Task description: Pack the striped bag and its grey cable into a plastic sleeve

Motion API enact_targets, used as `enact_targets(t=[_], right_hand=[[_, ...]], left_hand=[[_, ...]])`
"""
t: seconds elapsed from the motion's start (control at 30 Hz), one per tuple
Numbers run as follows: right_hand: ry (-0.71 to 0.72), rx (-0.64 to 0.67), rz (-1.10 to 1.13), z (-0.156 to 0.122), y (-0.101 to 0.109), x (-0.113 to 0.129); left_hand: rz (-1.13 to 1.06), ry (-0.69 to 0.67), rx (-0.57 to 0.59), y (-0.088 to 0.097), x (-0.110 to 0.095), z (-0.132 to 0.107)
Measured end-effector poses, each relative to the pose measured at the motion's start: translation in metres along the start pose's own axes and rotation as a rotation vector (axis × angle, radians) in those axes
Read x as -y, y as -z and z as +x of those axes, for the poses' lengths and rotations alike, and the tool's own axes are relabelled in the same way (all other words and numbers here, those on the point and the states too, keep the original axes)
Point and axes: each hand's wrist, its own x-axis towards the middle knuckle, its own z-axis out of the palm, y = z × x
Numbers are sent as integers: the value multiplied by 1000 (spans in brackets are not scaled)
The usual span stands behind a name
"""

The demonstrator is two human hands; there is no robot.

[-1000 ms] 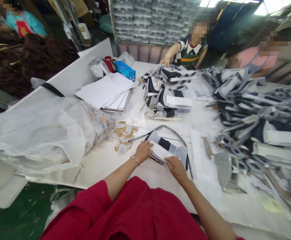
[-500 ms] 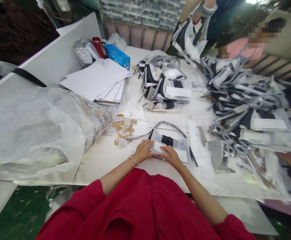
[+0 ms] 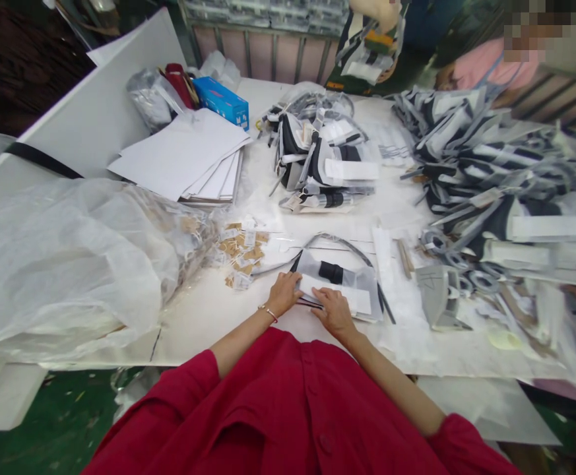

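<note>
A small black handbag, covered in pale translucent wrap, lies on the white table in front of me. Its thin strap arcs over the far side. Along the near part runs a white paper strip. My left hand is closed on the bag's near left corner, thumb and fingers at the edge. My right hand grips the near edge at about the middle, fingers bent over the white strip. Just left of the bag lie small brown tags with strings.
Wrapped bags stand in a group beyond, and a large heap fills the right. At left are a big plastic bag, white sheets and a blue box. A grey stand is right. Co-workers are across the table.
My right hand has shifted slightly left along the near edge, its fingers lying flatter over the white strip. My left hand stays at the corner. Across the table, a co-worker's held bag has turned.
</note>
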Motion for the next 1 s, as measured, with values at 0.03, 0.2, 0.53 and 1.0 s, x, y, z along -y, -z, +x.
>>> enact_targets(t=[0.03,0.2,0.53,1.0], right_hand=[[13,-3,-22,-2,0,3],[-21,-57,-80,-7,-7,12],[-78,-207,60,-3,-19,10],[-64,-274,8,0,-29,10]], left_hand=[[43,-28,-27,-1,-3,-1],[310,-452,-145,-17,-11,-13],[413,-641,32,-13,14,2],[173,-439,-133,-32,17,-17]])
